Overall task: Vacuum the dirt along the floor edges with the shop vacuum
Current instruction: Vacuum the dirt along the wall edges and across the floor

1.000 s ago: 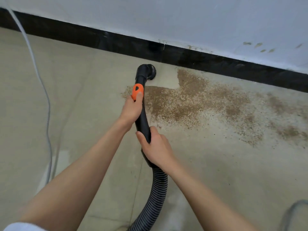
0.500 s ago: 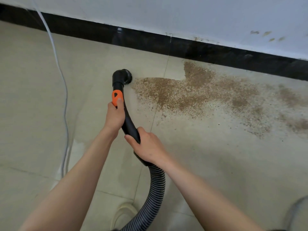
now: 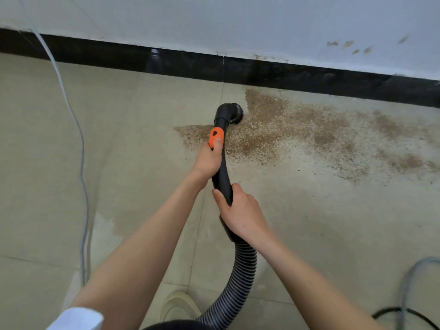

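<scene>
A black vacuum wand (image 3: 222, 179) with an orange slider (image 3: 216, 136) ends in a round brush nozzle (image 3: 230, 113) set on the beige tiled floor. The nozzle sits at the left edge of a wide brown dirt patch (image 3: 292, 129) spread below the black baseboard (image 3: 285, 75). My left hand (image 3: 207, 160) grips the wand just under the orange slider, thumb on it. My right hand (image 3: 240, 213) grips the wand lower down, where the ribbed grey hose (image 3: 238, 282) joins and curves toward the bottom of the frame.
A white wall (image 3: 238, 25) with small stains rises above the baseboard. A pale cord (image 3: 81, 163) runs down the floor on the left. A grey cable and a black cable (image 3: 404, 313) lie at the bottom right. A shoe tip (image 3: 178, 306) shows beneath my arms.
The nozzle swept left out of the dirt to its left edge, then came back right into the patch near the baseboard. Both hands kept their grip on the wand.
</scene>
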Available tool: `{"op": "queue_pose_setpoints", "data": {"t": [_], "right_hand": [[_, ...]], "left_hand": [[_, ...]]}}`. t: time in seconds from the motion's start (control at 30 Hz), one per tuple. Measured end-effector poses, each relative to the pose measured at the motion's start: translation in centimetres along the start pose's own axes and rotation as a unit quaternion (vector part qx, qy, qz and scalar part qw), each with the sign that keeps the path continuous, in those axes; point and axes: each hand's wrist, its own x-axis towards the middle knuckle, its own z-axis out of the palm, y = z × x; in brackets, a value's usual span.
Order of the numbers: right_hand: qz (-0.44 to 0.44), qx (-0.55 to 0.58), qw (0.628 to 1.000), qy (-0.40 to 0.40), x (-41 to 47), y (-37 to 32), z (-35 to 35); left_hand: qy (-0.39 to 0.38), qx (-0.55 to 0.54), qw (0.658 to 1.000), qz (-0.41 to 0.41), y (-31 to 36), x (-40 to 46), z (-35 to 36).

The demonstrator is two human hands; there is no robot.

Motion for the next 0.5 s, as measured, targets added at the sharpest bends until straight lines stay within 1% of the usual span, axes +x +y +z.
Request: {"op": "queue_pose_setpoints", "data": {"t": [0.1, 0.27, 0.37, 0.5], "right_hand": [[0.015, 0.003, 1.000, 0.013, 0.2, 0.4, -0.3], [0.017, 0.004, 1.000, 0.019, 0.8, -0.4, -0.2], [0.002, 0.008, 1.000, 0.004, 1.8, -1.4, 0.0], [-0.050, 0.005, 0.998, -0.040, 3.8, -4.0, 0.7]], "left_hand": [[-0.016, 0.006, 1.000, 0.012, 0.6, 0.3, 0.9], [-0.041, 0.004, 0.999, 0.019, 0.9, 1.0, 0.3], [-0.015, -0.001, 1.000, 0.010, 0.8, 1.8, -1.0], [0.053, -0.029, 0.998, -0.017, -0.1, 3.1, -4.9]]}}
